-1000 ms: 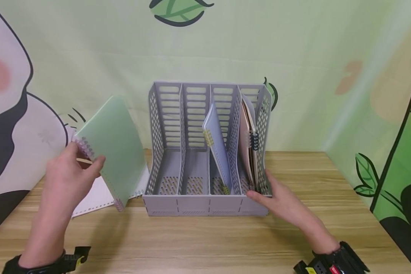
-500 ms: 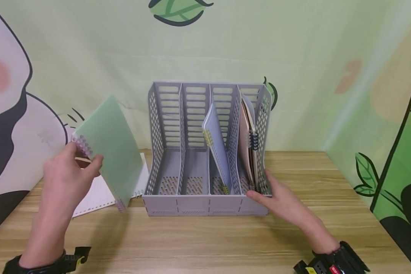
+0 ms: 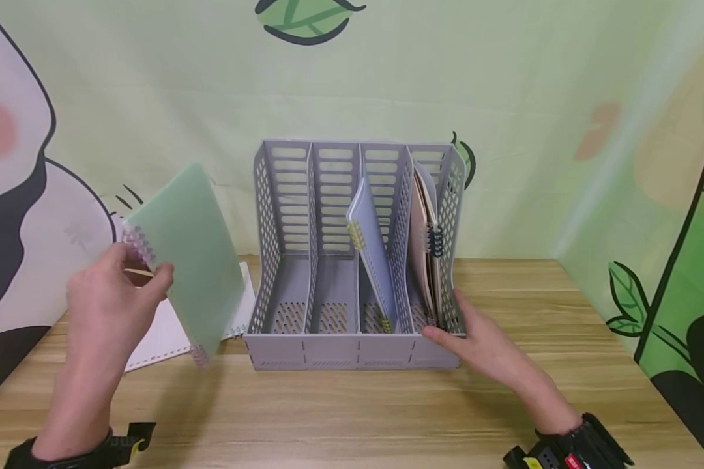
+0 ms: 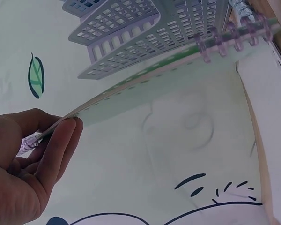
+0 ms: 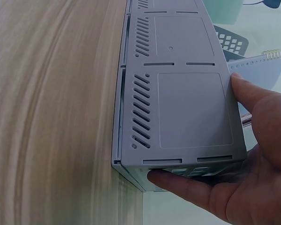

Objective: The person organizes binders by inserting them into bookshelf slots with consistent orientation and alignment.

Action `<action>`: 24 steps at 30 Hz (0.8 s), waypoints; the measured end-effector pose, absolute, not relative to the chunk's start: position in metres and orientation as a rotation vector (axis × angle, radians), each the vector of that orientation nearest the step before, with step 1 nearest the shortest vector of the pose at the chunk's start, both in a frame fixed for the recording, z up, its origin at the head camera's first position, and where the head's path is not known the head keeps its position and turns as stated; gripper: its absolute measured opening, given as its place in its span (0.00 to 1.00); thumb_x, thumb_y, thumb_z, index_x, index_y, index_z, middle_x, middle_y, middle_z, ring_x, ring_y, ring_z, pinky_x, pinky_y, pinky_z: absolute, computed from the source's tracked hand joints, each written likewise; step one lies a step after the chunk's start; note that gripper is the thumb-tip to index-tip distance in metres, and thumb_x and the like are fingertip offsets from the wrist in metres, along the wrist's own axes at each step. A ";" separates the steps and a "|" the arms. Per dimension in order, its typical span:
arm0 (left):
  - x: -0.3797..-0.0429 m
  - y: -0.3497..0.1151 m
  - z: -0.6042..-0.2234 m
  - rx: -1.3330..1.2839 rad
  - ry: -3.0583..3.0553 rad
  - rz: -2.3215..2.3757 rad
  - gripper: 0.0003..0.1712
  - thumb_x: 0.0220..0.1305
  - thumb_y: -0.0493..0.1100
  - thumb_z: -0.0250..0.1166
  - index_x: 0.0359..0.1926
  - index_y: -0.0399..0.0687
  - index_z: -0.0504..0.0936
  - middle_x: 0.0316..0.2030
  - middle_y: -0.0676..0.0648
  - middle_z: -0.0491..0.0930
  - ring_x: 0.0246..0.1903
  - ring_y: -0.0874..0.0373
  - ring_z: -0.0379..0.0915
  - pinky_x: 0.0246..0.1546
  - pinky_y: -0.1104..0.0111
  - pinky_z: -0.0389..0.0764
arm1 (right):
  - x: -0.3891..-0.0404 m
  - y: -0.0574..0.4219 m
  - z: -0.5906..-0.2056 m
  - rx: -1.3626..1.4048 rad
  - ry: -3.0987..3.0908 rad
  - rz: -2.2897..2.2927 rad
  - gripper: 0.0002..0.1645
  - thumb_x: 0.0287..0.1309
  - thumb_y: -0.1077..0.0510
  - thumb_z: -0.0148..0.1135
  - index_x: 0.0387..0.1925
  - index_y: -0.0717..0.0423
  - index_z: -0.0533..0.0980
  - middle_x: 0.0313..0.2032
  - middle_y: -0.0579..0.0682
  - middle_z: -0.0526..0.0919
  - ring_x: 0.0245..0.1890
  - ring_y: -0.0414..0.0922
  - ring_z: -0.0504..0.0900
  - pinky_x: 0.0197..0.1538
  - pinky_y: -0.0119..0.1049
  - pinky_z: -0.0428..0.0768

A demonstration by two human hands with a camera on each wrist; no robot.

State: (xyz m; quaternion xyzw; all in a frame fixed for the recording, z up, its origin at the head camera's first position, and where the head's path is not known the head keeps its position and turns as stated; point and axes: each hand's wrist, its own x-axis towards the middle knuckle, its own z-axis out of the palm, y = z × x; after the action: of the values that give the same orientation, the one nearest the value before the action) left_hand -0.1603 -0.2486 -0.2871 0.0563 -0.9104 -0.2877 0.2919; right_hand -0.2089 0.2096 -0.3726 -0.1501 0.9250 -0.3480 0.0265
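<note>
A light green spiral notebook (image 3: 190, 247) with purple rings stands tilted at the left. My left hand (image 3: 111, 296) pinches it by its ringed edge, thumb on one side and fingers on the other, as the left wrist view also shows. My right hand (image 3: 489, 345) holds the front right corner of the grey file organizer (image 3: 331, 352). In the right wrist view, the thumb (image 5: 246, 91) lies over the upper edge and a finger (image 5: 182, 185) runs along the side. A blue notebook (image 3: 372, 251) leans in the third slot, and several notebooks (image 3: 420, 244) fill the rightmost slot.
White ruled pages of another notebook (image 3: 161, 339) lie on the wooden table (image 3: 352, 417) behind the green one, partly hidden. A printed cloth backdrop (image 3: 504, 78) rises close behind the organizer.
My left hand has shifted slightly to the left with the green notebook, whose tilt and angle vary a little. The right hand and the organizer have stayed in place.
</note>
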 end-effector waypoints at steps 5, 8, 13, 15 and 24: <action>-0.159 -0.247 -0.286 0.168 -2.408 -0.740 0.17 0.63 0.42 0.65 0.43 0.29 0.78 0.34 0.33 0.82 0.31 0.38 0.83 0.16 0.84 0.68 | -0.207 0.209 -0.371 -0.464 2.860 -1.072 0.60 0.64 0.36 0.60 0.76 0.66 0.41 0.70 0.66 0.52 0.67 0.65 0.59 0.65 0.52 0.58; -0.158 -0.246 -0.285 0.159 -2.388 -0.740 0.17 0.63 0.41 0.65 0.42 0.29 0.78 0.34 0.33 0.82 0.31 0.38 0.83 0.17 0.87 0.66 | -0.207 0.209 -0.371 -0.460 2.860 -1.068 0.60 0.63 0.35 0.59 0.76 0.67 0.41 0.70 0.66 0.52 0.67 0.66 0.59 0.65 0.53 0.58; -0.156 -0.244 -0.284 0.164 -2.374 -0.748 0.17 0.63 0.41 0.64 0.44 0.28 0.79 0.35 0.33 0.82 0.32 0.38 0.83 0.19 0.89 0.65 | -0.207 0.209 -0.371 -0.452 2.860 -1.063 0.60 0.63 0.34 0.59 0.76 0.67 0.41 0.70 0.67 0.52 0.67 0.66 0.59 0.65 0.53 0.58; -0.156 -0.244 -0.283 0.170 -2.375 -0.748 0.17 0.63 0.41 0.64 0.45 0.28 0.78 0.35 0.33 0.82 0.32 0.38 0.83 0.19 0.89 0.64 | -0.207 0.209 -0.370 -0.446 2.861 -1.057 0.61 0.63 0.34 0.59 0.76 0.67 0.40 0.70 0.67 0.51 0.67 0.66 0.59 0.65 0.53 0.58; -0.155 -0.242 -0.282 0.184 -2.335 -0.739 0.16 0.63 0.41 0.64 0.44 0.30 0.79 0.35 0.35 0.83 0.33 0.39 0.83 0.19 0.89 0.64 | -0.205 0.209 -0.367 -0.384 2.865 -0.993 0.65 0.61 0.28 0.56 0.75 0.68 0.39 0.69 0.69 0.51 0.66 0.67 0.60 0.64 0.53 0.59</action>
State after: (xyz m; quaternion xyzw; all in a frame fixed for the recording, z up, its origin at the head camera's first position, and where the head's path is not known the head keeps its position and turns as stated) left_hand -0.1551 -0.2421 -0.2815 0.0707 -0.8953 -0.2835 0.3362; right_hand -0.2051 0.2095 -0.3673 -0.1254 0.9365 -0.3245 0.0427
